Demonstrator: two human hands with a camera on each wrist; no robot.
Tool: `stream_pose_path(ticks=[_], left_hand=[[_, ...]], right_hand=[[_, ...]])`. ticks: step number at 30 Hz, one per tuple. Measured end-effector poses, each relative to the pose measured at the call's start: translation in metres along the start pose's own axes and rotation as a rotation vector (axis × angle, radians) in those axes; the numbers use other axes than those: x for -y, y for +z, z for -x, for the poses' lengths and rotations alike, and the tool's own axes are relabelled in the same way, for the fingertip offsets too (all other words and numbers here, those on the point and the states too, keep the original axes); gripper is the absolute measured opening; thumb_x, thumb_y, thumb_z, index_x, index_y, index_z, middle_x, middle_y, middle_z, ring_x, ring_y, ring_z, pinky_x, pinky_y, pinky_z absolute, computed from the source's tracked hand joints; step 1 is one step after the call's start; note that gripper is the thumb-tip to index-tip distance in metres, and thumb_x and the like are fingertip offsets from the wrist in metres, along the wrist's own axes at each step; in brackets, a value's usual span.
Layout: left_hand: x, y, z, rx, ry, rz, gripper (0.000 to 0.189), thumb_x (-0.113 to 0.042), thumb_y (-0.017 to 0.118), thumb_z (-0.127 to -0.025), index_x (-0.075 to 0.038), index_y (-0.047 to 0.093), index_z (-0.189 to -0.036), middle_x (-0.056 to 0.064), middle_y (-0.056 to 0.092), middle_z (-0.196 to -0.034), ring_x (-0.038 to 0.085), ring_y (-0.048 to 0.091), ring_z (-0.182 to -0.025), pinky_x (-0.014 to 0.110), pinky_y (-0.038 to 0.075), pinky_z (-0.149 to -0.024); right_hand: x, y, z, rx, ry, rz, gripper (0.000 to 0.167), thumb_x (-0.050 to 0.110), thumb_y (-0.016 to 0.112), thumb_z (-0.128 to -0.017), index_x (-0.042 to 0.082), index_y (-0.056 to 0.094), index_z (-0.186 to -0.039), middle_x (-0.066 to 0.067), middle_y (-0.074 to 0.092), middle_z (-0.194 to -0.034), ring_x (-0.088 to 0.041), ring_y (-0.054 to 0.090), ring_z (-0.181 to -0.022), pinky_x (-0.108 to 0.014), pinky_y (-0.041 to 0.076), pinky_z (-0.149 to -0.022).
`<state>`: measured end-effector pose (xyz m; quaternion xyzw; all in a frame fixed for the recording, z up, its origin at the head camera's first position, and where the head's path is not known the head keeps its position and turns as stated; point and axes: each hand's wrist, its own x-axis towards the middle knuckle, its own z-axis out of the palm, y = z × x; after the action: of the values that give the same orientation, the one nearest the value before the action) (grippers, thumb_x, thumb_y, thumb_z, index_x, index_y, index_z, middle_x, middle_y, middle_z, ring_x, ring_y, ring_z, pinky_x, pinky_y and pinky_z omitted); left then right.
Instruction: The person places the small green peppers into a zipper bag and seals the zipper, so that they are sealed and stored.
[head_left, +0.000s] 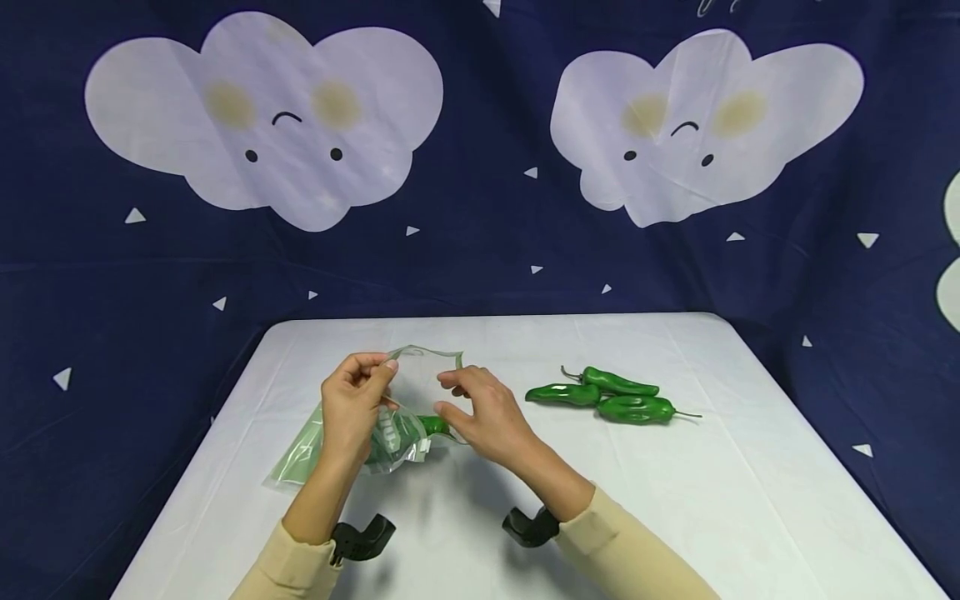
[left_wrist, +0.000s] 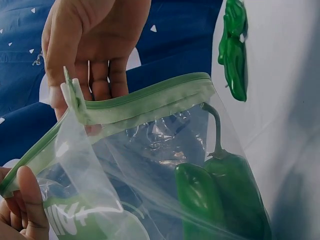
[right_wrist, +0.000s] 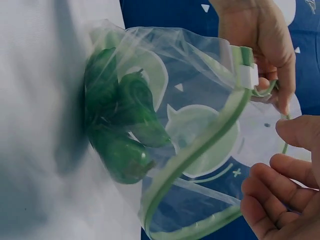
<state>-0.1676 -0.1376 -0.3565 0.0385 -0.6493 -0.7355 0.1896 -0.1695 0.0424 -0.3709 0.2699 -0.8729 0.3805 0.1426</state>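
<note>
A clear zip bag (head_left: 300,454) with green trim holds green peppers (right_wrist: 137,110), and its mouth spreads toward the right hand. The left hand (head_left: 352,404) pinches the bag's rim between thumb and fingers, as the left wrist view also shows at lower left. Beside the opening, the right hand (head_left: 487,412) has its thumb and fingers apart, with nothing visibly pinched between them. In the right wrist view its fingers (right_wrist: 280,187) curve loosely close to the rim; whether they touch it I cannot tell. A pale zip slider (right_wrist: 247,76) sits on the rim near the left hand.
Three more green peppers (head_left: 611,396) lie grouped on the white table (head_left: 750,500), right of the hands. Behind the table hangs a dark blue cloth (head_left: 495,250) with pale clouds and triangles. Black wrist mounts (head_left: 363,537) sit at both cuffs.
</note>
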Motion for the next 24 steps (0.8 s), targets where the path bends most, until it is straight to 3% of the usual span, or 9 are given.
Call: stream_pose_path(ticks=[9, 24], left_hand=[[0.001, -0.001, -0.001, -0.005, 0.006, 0.006, 0.008, -0.001, 0.067, -0.084, 0.001, 0.063, -0.090, -0.004, 0.053, -0.064, 0.007, 0.050, -0.048, 0.018, 0.050, -0.037], [0.000, 0.000, 0.000, -0.004, 0.006, 0.021, 0.005, 0.000, 0.066, -0.085, 0.000, 0.063, -0.089, -0.004, 0.053, -0.064, 0.006, 0.050, -0.049, 0.018, 0.049, -0.037]], right_hand=[[-0.007, -0.012, 0.007, -0.040, 0.029, -0.107, 0.033, 0.020, 0.071, -0.083, 0.013, 0.063, -0.115, -0.001, 0.067, -0.107, -0.016, 0.063, -0.097, -0.032, 0.056, -0.082], [-0.026, -0.030, 0.016, -0.095, 0.038, -0.095, 0.031, 0.020, 0.073, -0.082, 0.015, 0.064, -0.112, 0.000, 0.067, -0.103, -0.015, 0.063, -0.096, -0.029, 0.056, -0.084]])
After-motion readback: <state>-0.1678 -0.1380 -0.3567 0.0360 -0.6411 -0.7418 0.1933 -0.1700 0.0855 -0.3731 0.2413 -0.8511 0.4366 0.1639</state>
